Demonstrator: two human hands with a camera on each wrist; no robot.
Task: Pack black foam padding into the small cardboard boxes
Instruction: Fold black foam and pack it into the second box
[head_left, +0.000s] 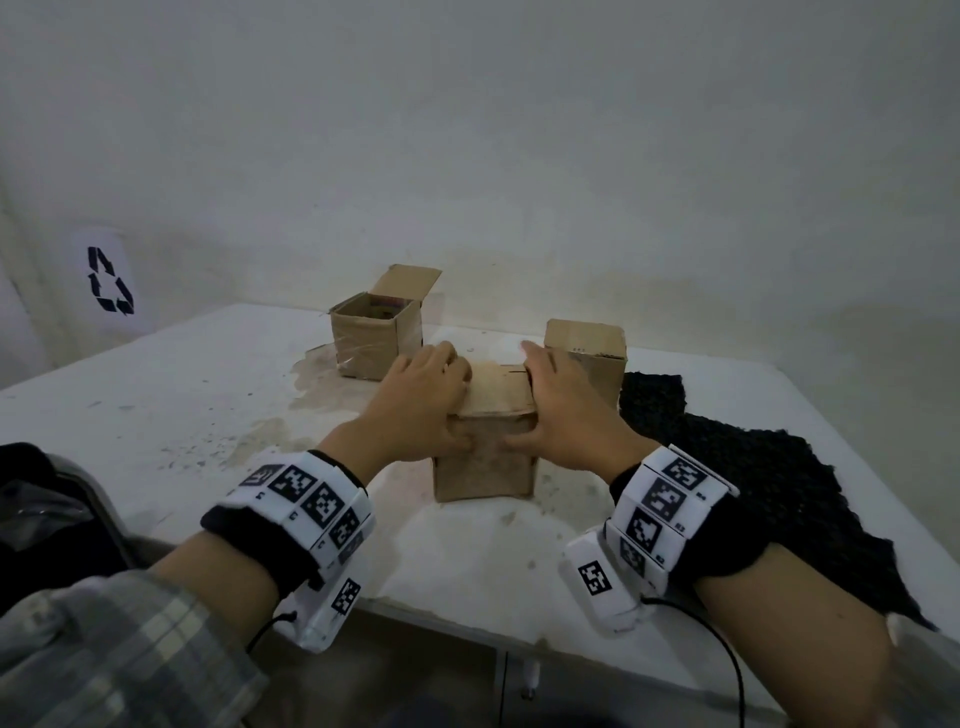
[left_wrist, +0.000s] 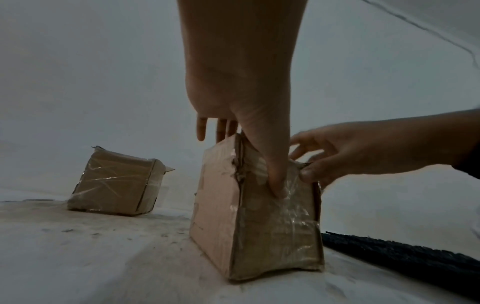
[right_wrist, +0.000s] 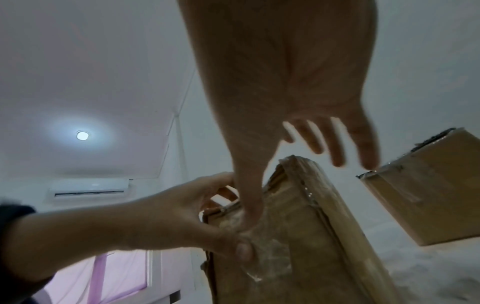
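Note:
A small cardboard box (head_left: 483, 467) stands at the table's middle with its top flaps down, so its inside is hidden. My left hand (head_left: 426, 405) lies over the left of its top, thumb pressed on the taped front face (left_wrist: 278, 185). My right hand (head_left: 558, 410) lies over the right of the top with fingers straight and spread (right_wrist: 337, 148), thumb on the front's upper corner. A black foam sheet (head_left: 753, 483) lies flat on the table just right of the box. Behind stand an open box (head_left: 376, 338) at back left and a closed box (head_left: 587, 358) at back right.
The white table (head_left: 182, 415) is stained and scuffed, and its front edge runs under my wrists. A dark chair (head_left: 78, 499) stands at the near left. A white bin with a recycling mark (head_left: 109, 280) stands by the wall at far left.

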